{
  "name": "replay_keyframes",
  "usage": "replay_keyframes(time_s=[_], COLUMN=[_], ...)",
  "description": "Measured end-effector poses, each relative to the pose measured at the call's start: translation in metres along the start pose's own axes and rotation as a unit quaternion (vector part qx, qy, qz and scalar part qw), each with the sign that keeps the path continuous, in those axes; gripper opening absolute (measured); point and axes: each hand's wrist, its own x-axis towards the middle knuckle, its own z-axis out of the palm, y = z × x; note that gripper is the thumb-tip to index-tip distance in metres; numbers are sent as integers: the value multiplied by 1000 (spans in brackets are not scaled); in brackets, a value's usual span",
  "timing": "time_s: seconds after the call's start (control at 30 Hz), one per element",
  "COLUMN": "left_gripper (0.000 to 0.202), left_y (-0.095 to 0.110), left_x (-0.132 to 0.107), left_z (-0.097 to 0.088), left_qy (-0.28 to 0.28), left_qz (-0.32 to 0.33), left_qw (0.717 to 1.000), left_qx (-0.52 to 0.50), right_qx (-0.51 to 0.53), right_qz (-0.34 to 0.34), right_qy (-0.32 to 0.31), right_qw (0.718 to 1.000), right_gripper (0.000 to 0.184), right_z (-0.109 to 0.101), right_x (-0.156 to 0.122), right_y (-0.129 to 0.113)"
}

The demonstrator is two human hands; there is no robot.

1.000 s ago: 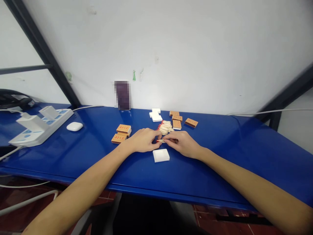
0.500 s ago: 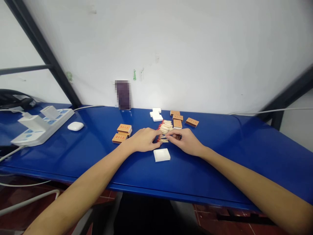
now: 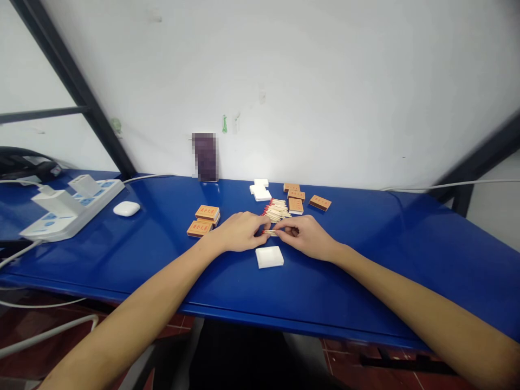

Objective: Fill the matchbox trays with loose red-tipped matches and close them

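Pinched small match bundle [image 3: 270, 233] low over blue surface [image 3: 365, 287] with right hand [image 3: 307, 236], thumb and fingertips nearly together on plain wooden ends, remaining fingers curled in. Held left hand [image 3: 246, 231] half-spread at opposite end, thumb and forefinger curved in a C with a gap between, tips at or just beside red heads. Couldn't tell whether gripping with left or merely touching. Couldn't count pinched matches, too small and partly covered. Had match pile [image 3: 278, 210] just beyond both hands, heads mostly toward left, sticks fanned a bit toward right. Had open white tray [image 3: 270, 257] near, on body side of bundle, apart from both hands. Saw stacked orange matchboxes [image 3: 204, 219] near left wrist, another matchbox group [image 3: 296, 205] just right of pile, single matchbox [image 3: 320, 203] farther right. Saw white box pieces [image 3: 260, 192] behind pile, near wall [image 3: 345, 97]. Spotted small white case [image 3: 127, 209] and power strip [image 3: 51, 228] well off to left.
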Motion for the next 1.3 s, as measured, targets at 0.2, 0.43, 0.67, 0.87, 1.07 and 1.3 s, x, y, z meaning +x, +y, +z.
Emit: replay_keyframes(time_s=[0.2,0.43,0.67,0.87,1.07,1.3], left_gripper=[16,16,19,22,30,29], left_y=[1,0,1,3,5,5], left_x=[0,0,0,-1,-1,2], left_z=[0,0,-2,-5,-3,1], left_qy=[3,1,-6,4,22,11], left_qz=[-4,1,10,51,53,57], left_qw=[1000,1000,999,991,985,982], left_qx=[-1,4,42,127,164,180], right_qx=[-26,-87,-71,-69,-75,-88], right_qz=[-23,-2,16,13,12,11], right_qy=[8,-30,-44,-49,-44,-46], right_qw=[999,996,996,996,996,995], right_gripper=[19,21,21,19,20,18], right_z=[-2,-2,-2,-2,-2,-1], right_x=[-1,1,1,1,1,1], right_y=[-5,-6,-4,-4,-6,-5])
